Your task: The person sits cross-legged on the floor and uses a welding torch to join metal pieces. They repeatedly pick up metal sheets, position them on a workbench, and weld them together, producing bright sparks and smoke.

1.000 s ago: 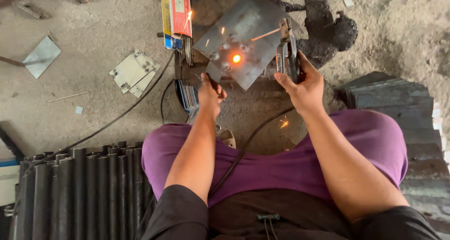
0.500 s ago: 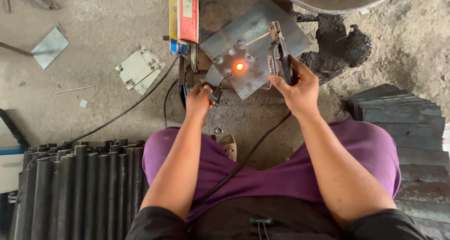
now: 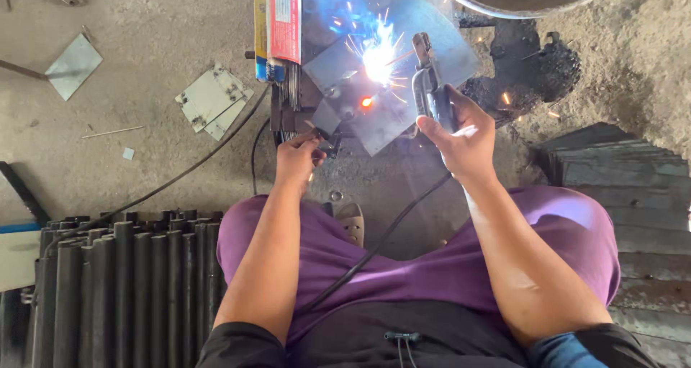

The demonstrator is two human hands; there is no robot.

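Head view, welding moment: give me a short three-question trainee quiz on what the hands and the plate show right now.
1. True or false: the right hand grips the electrode holder while an arc sparks on the steel plate.
2. What does the left hand touch? A) the plate's near corner B) the bundle of black pipes C) the box of welding rods
3. Fill in: besides the bright arc, a small ___ glowing spot shows on the plate.

Key: 1 true; 2 A; 3 orange
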